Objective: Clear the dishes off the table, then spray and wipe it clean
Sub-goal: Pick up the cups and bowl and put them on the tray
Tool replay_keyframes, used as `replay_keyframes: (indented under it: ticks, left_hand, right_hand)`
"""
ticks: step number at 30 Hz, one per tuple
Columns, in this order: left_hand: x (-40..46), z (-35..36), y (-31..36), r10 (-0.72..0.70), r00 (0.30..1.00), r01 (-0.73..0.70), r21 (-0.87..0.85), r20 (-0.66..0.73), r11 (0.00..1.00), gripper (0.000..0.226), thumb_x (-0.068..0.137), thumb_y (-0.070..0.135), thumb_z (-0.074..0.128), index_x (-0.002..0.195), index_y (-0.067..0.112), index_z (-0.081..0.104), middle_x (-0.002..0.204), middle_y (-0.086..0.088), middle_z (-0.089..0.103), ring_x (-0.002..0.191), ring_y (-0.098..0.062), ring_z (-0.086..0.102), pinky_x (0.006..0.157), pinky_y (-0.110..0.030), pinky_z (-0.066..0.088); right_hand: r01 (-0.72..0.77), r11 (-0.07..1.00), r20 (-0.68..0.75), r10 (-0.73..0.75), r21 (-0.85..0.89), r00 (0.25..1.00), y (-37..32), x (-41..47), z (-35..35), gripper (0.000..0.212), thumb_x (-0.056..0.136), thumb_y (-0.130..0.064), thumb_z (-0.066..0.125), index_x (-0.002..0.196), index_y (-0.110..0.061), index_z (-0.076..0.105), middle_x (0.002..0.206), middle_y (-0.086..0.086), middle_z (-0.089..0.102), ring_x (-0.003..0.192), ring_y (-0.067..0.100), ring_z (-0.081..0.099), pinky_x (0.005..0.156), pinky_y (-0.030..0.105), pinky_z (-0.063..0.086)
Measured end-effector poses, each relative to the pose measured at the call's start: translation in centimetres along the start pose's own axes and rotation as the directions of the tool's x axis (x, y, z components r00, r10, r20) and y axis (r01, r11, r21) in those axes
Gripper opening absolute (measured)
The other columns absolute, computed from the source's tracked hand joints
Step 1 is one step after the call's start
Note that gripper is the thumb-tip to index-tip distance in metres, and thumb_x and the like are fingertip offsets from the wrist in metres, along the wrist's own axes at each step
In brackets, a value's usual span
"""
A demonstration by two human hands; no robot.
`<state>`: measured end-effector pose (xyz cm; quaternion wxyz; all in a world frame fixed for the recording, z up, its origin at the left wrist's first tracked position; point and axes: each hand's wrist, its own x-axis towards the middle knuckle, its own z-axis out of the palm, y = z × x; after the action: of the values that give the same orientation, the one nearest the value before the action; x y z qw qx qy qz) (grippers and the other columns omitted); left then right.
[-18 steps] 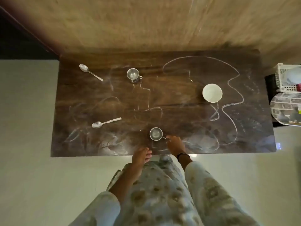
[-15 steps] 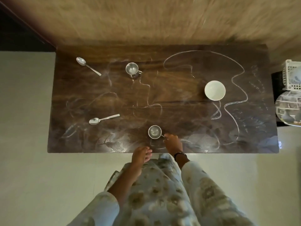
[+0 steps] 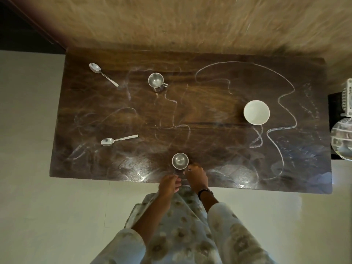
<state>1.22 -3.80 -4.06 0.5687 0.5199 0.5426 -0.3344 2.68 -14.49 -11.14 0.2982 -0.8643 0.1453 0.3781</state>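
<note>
A dark wooden table [image 3: 209, 119] covered in white chalky scribbles stands against the wall. At its near edge a small steel cup [image 3: 180, 161] stands upright, and my right hand [image 3: 196, 177] pinches its handle. My left hand [image 3: 168, 184] hovers at the table's near edge just left of it, fingers loosely curled and holding nothing. A second steel cup [image 3: 156, 81] sits at the back, left of centre. One spoon [image 3: 102, 73] lies at the back left, another spoon [image 3: 118, 140] at the front left. A white bowl [image 3: 256, 114] rests to the right.
A white plastic crate [image 3: 347, 96] and a clear round container [image 3: 342, 141] stand off the table's right end. A wood-panelled wall runs behind the table. Pale floor lies left of and in front of it.
The view has shifted a little. My right hand has closed in on the near cup's handle, and my left hand has come up to the table's edge.
</note>
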Motion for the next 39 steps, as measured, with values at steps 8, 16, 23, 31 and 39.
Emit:
replay_keyframes:
  ticks: [8, 16, 23, 31, 39]
  left_hand:
    - [-0.3, -0.7, 1.0, 0.062, 0.998, -0.062, 0.022, -0.002, 0.998, 0.022, 0.091, 0.010, 0.047, 0.071, 0.015, 0.055, 0.065, -0.001, 0.048, 0.060, -0.011, 0.045, 0.055, -0.022, 0.036]
    - [-2.0, -1.4, 5.2, 0.241, 0.965, -0.246, -0.038, -0.104, 0.969, 0.022, 0.090, 0.008, 0.051, 0.071, 0.013, 0.059, 0.068, -0.007, 0.060, 0.070, -0.023, 0.061, 0.065, -0.031, 0.052]
    - [-2.3, -4.9, 9.2, 0.232, 0.971, -0.238, -0.303, -0.059, 0.923, 0.014, 0.093, 0.018, 0.055, 0.082, 0.011, 0.058, 0.085, -0.007, 0.061, 0.078, -0.013, 0.058, 0.075, -0.025, 0.050]
    - [0.0, -7.2, 13.8, 0.235, 0.971, -0.232, -0.357, -0.036, 0.905, 0.014, 0.091, 0.004, 0.055, 0.078, 0.004, 0.059, 0.085, -0.014, 0.063, 0.078, -0.016, 0.060, 0.066, -0.022, 0.057]
    - [3.9, -9.2, 18.3, 0.198, 0.980, -0.192, -0.337, -0.019, 0.922, 0.025, 0.093, -0.001, 0.047, 0.071, 0.011, 0.051, 0.074, -0.004, 0.056, 0.048, -0.003, 0.061, 0.066, -0.018, 0.050]
  right_hand:
    - [0.098, 0.960, -0.153, -0.059, 0.262, 0.986, -1.7, -1.7, 0.0, 0.048, 0.088, -0.013, 0.065, 0.045, -0.026, 0.047, 0.054, -0.005, 0.045, 0.051, 0.009, 0.038, 0.049, 0.019, 0.027]
    - [0.311, 0.941, -0.268, -0.268, 0.133, 0.925, -7.8, -3.9, -1.3, 0.020, 0.092, -0.003, 0.054, 0.090, -0.003, 0.074, 0.096, 0.008, 0.065, 0.079, 0.018, 0.063, 0.065, 0.017, 0.045]
    - [0.503, 0.865, -0.239, -0.489, -0.005, 0.839, -13.2, -2.9, -3.5, 0.016, 0.088, -0.007, 0.061, 0.078, -0.006, 0.074, 0.086, 0.006, 0.065, 0.072, 0.006, 0.052, 0.058, 0.003, 0.028]
    - [0.612, 0.791, -0.162, -0.606, -0.012, 0.779, -17.1, 0.3, -5.1, 0.010, 0.078, -0.001, 0.067, 0.076, -0.005, 0.076, 0.088, 0.009, 0.071, 0.080, 0.009, 0.059, 0.075, 0.022, 0.048]
    - [0.366, 0.929, -0.273, -0.337, 0.061, 0.901, -20.4, 9.2, -8.5, 0.023, 0.090, -0.003, 0.057, 0.106, -0.008, 0.073, 0.109, 0.010, 0.072, 0.102, 0.024, 0.067, 0.098, 0.036, 0.048]
